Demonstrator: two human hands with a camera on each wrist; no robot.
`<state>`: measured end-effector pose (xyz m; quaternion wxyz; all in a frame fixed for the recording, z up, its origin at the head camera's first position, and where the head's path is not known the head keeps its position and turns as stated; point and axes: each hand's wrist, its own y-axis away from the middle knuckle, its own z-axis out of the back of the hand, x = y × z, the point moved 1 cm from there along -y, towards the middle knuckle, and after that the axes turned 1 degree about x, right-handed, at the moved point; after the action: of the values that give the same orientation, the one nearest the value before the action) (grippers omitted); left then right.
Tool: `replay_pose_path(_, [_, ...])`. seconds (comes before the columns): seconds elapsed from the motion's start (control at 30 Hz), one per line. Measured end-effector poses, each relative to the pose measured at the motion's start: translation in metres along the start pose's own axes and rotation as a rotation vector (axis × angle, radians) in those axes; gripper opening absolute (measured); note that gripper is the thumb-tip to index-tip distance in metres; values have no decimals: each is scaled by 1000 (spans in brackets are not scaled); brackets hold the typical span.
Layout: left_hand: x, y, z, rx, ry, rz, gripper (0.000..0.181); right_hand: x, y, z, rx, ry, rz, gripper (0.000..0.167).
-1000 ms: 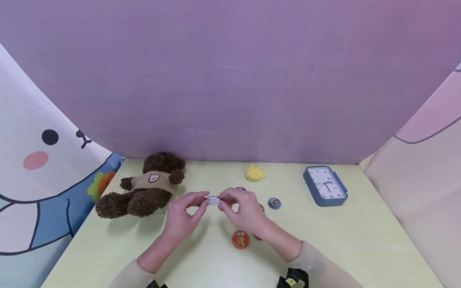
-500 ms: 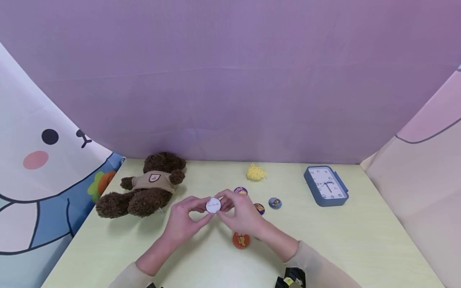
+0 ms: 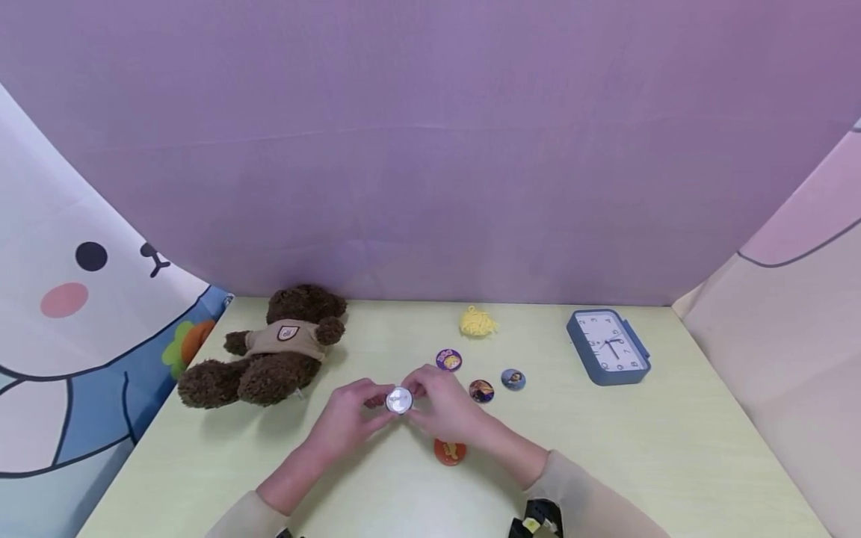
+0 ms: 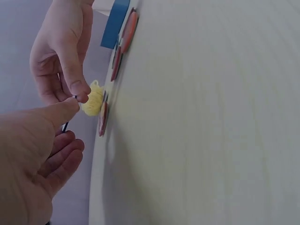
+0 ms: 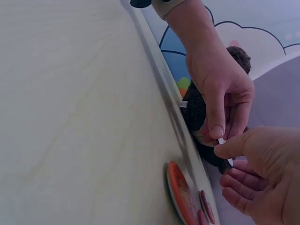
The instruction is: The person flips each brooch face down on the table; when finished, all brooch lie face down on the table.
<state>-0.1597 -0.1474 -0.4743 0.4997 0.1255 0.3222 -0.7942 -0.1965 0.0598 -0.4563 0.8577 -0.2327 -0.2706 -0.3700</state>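
Note:
Above the table, a small round badge (image 3: 399, 400) with a white face and dark rim is pinched between both hands. My left hand (image 3: 347, 415) holds its left edge between thumb and fingers. On the opposite edge, my right hand (image 3: 448, 408) pinches it in the same way. Only a thin dark edge of the badge shows in the left wrist view. Around the right hand lie a purple badge (image 3: 448, 359), a dark picture badge (image 3: 481, 391) and a blue badge (image 3: 513, 379). An orange badge (image 3: 450, 453) is partly hidden below that hand.
A brown teddy bear (image 3: 285, 340) in a beige shirt lies at the left of the pale table (image 3: 639, 463). Yellow yarn (image 3: 477, 322) sits at the back. To the right lies a blue square clock (image 3: 608, 347). A purple cloth (image 3: 430, 149) hangs behind.
The badge has turned from nearly edge-on to showing its round face, now with a bright glare. Both hands, still pinching it, have come slightly lower and nearer, uncovering the purple and dark badges.

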Motion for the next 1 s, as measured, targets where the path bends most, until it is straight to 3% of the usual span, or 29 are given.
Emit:
replay_pose_path(0.37, [2, 2, -7, 127, 1, 119, 29, -1, -1, -16, 22, 178, 22, 21])
replay_pose_path(0.7, [1, 4, -12, 153, -49, 97, 26, -2, 1, -20, 49, 262, 29, 21])
replay_pose_path(0.87, [-2, 2, -10, 156, -32, 109, 26, -7, -1, -9, 50, 233, 44, 22])
replay_pose_path(1.0, [-6, -9, -7, 141, -7, 157, 30, -15, -6, 10, -8, 199, -12, 24])
